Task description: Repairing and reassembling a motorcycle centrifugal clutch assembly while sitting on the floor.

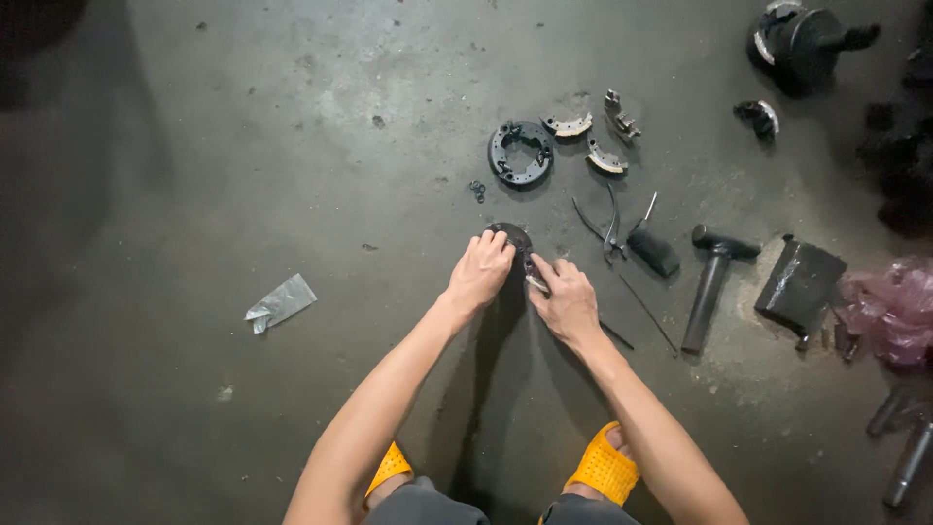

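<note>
The person squats on a stained concrete floor, both arms extended forward. The left hand is clenched over a small dark round part resting on the floor, fingers curled across its near edge. The right hand sits just beside it and pinches a small metal piece against the part's right side.

Ahead lies a black circular plate, with two curved brake shoes to its right. Pliers and a black-handled screwdriver lie right of the hands; a hammer and a dark block lie farther right. A crumpled clear plastic bag lies well apart to the left. Yellow sandals are visible below.
</note>
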